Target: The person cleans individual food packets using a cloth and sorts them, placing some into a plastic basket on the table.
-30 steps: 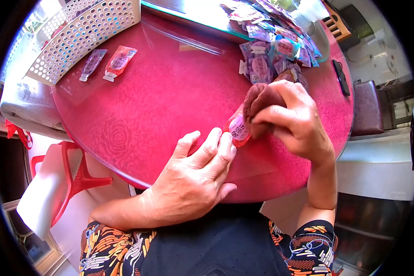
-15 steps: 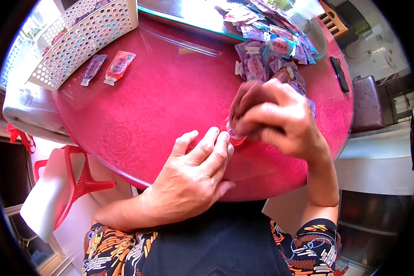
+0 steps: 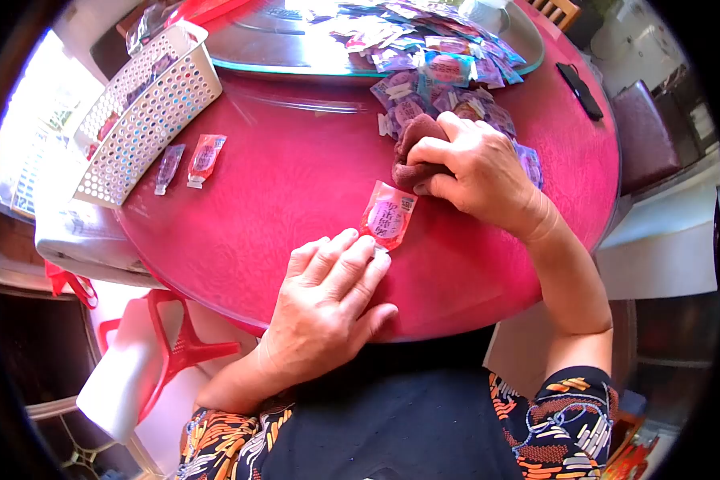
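Note:
A small red-and-pink printed pouch [image 3: 394,210] lies flat on the red table [image 3: 288,176] in front of me. My left hand [image 3: 320,292] rests with fingers stretched out, the fingertips touching the pouch's near end. Bunched in my right hand [image 3: 488,172] is a brown cloth [image 3: 416,152], gripped by thumb and fingers just beyond the pouch and apart from it. Behind that hand, a heap of similar purple and blue pouches [image 3: 450,68] spills from a glass-edged tray [image 3: 296,69] onto the table.
At the left edge stands a white perforated basket [image 3: 156,120] with pouches inside. Beside it lie a purple pouch [image 3: 169,168] and a red pouch [image 3: 206,158]. A black oblong object [image 3: 579,92] is at the far right. Below left is a red chair [image 3: 172,352].
My right hand has drawn the cloth up and away from the pouch, uncovering its printed face. My left hand stays at the pouch's near end. The view has shifted somewhat.

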`<action>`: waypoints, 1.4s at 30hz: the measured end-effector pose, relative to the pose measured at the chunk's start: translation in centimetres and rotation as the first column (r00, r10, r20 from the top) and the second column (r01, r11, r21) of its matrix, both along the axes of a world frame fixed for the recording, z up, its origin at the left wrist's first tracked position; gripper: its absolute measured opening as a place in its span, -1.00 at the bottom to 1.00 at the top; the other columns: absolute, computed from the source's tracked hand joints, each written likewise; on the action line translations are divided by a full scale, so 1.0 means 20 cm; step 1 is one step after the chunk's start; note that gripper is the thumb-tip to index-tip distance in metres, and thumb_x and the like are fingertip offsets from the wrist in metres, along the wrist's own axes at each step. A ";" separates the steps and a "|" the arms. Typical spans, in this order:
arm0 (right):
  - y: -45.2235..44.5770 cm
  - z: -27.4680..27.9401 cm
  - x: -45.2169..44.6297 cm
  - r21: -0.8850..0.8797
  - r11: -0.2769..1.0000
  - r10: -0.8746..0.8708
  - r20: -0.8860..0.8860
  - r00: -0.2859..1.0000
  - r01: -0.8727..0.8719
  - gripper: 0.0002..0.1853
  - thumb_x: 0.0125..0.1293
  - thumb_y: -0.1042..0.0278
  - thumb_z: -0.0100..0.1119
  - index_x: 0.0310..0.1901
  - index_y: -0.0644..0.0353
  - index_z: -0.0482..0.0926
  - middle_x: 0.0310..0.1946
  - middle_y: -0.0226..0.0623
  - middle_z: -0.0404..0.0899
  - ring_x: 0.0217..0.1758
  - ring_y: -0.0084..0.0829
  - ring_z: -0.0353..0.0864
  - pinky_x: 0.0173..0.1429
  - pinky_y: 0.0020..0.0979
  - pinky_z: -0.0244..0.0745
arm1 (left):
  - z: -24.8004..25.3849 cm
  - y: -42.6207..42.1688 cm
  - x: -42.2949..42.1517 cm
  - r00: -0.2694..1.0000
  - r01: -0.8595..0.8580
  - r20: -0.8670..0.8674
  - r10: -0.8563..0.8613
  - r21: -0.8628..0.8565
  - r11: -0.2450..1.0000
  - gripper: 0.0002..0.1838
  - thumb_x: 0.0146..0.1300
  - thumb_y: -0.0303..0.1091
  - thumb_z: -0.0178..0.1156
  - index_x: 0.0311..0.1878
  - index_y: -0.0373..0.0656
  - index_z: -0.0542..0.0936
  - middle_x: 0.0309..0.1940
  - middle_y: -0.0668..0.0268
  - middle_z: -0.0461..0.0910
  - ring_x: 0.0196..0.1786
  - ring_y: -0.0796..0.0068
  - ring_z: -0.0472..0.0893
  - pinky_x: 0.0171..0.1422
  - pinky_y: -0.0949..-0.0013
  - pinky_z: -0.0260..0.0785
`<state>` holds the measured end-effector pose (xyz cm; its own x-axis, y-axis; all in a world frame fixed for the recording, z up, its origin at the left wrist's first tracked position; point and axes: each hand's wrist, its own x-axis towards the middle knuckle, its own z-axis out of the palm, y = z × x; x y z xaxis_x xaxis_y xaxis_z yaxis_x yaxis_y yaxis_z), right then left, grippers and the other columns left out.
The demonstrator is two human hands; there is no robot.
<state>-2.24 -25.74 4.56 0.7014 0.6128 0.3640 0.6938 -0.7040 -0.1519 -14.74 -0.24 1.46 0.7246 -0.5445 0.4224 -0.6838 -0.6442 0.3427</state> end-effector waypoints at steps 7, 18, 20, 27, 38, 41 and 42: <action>-0.04 0.02 0.01 0.056 0.998 0.024 -0.085 0.996 -0.019 -0.75 0.12 0.21 0.55 -0.13 -0.06 0.82 -0.19 -0.17 0.69 -0.08 -0.08 0.77 0.04 -0.06 0.66 | 0.01 -0.02 0.02 0.997 -0.084 -0.008 0.083 -0.117 0.990 -0.58 0.15 -0.44 0.55 0.11 -0.19 0.71 0.04 0.13 0.69 0.14 0.04 0.66 0.22 0.09 0.51; -0.10 0.02 0.01 0.129 0.982 0.137 -0.006 0.991 -0.135 -0.80 0.07 0.40 0.43 -0.22 0.01 0.81 -0.27 -0.19 0.63 -0.18 -0.08 0.74 -0.03 -0.07 0.63 | 0.03 -0.12 0.11 0.978 -0.086 0.199 0.064 0.106 0.991 -0.79 0.21 -0.62 0.41 -0.12 -0.23 0.64 -0.20 0.12 0.60 -0.15 0.05 0.58 -0.08 0.07 0.50; -0.11 0.03 0.00 0.151 0.979 0.136 0.017 0.991 -0.137 -0.83 0.08 0.38 0.44 -0.24 0.02 0.81 -0.29 -0.20 0.63 -0.19 -0.10 0.74 -0.04 -0.09 0.63 | 0.04 -0.12 0.11 0.978 -0.084 0.202 0.058 0.123 0.989 -0.80 0.21 -0.63 0.40 -0.13 -0.23 0.64 -0.22 0.12 0.60 -0.18 0.08 0.59 -0.10 0.09 0.50; -0.13 0.07 0.00 0.197 0.974 0.109 0.030 0.994 -0.113 -0.85 0.11 0.34 0.51 -0.25 0.04 0.82 -0.30 -0.20 0.64 -0.19 -0.13 0.75 -0.05 -0.12 0.63 | 0.12 -0.11 0.15 0.948 -0.209 -0.309 0.079 -0.418 0.884 -0.94 0.37 -0.61 0.34 -0.13 -0.31 0.69 -0.33 0.25 0.68 -0.29 0.54 0.67 -0.13 0.42 0.52; -0.13 0.05 0.00 0.199 0.972 0.126 0.023 0.992 -0.128 -0.86 0.11 0.40 0.46 -0.26 0.09 0.82 -0.29 -0.19 0.66 -0.20 -0.16 0.74 -0.06 -0.12 0.60 | 0.04 0.09 0.11 0.854 -0.508 -0.411 0.318 -0.531 0.678 -0.65 0.37 -0.52 0.43 0.19 -0.29 0.67 -0.11 0.23 0.72 -0.18 0.54 0.66 -0.14 0.49 0.52; -0.12 0.06 -0.01 0.181 0.975 0.122 0.027 0.992 -0.125 -0.88 0.17 0.38 0.48 -0.24 0.11 0.84 -0.26 -0.17 0.72 -0.16 -0.15 0.78 -0.02 -0.13 0.64 | 0.02 0.12 0.11 0.939 -0.332 0.060 0.339 -0.110 0.937 -0.59 0.26 -0.45 0.50 0.19 -0.21 0.73 0.01 0.13 0.68 0.06 0.23 0.64 0.15 0.20 0.53; -0.12 0.03 0.01 0.198 0.971 0.132 0.036 0.991 -0.137 -0.85 0.12 0.40 0.45 -0.24 0.09 0.82 -0.29 -0.20 0.66 -0.19 -0.15 0.74 -0.06 -0.12 0.60 | 0.05 0.07 0.08 0.952 -0.304 0.017 0.304 -0.033 0.952 -0.60 0.22 -0.39 0.52 0.13 -0.21 0.75 0.04 0.08 0.66 0.18 0.03 0.57 0.32 0.05 0.43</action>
